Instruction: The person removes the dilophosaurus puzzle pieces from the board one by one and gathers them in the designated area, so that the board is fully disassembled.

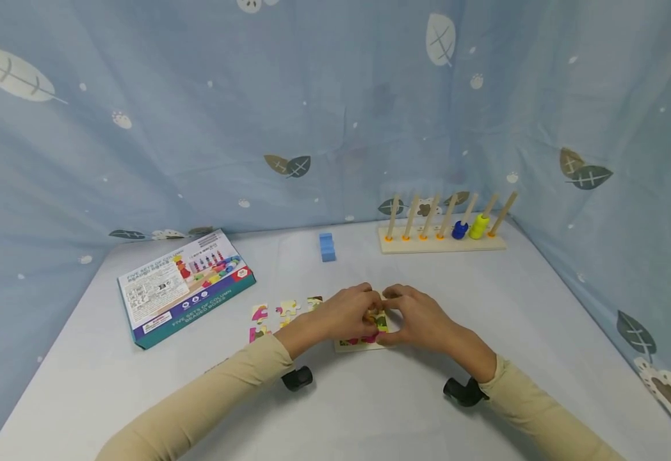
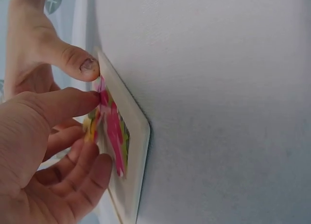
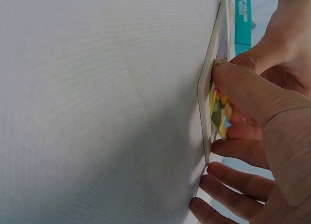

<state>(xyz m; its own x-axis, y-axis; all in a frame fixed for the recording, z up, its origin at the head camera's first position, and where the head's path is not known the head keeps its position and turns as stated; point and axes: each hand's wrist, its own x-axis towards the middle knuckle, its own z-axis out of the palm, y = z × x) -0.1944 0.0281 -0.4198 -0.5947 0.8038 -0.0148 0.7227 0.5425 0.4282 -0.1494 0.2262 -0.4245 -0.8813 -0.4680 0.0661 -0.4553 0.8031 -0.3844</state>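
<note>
A jigsaw board (image 1: pixel 347 347) with a pale rim lies on the table, with pink and green pieces in it. Over it, my left hand (image 1: pixel 347 312) pinches a small yellow-orange puzzle piece (image 2: pixel 90 126) between thumb and forefinger. My right hand (image 1: pixel 422 318) is at the board's right side, fingers spread and slightly bent. Its thumb touches the board near the front edge and its forefinger the right side, as the right wrist view shows. Loose puzzle pieces (image 1: pixel 259 312) lie left of the board, partly hidden by my left arm.
A bead-set box (image 1: pixel 185 285) lies at the left. Behind the board sits a blue block (image 1: pixel 326 247). At the back right stands a wooden peg rack (image 1: pixel 442 245) with blue beads (image 1: pixel 459 230) and yellow beads (image 1: pixel 479 226). A patterned curtain (image 1: pixel 335 115) hangs behind the table.
</note>
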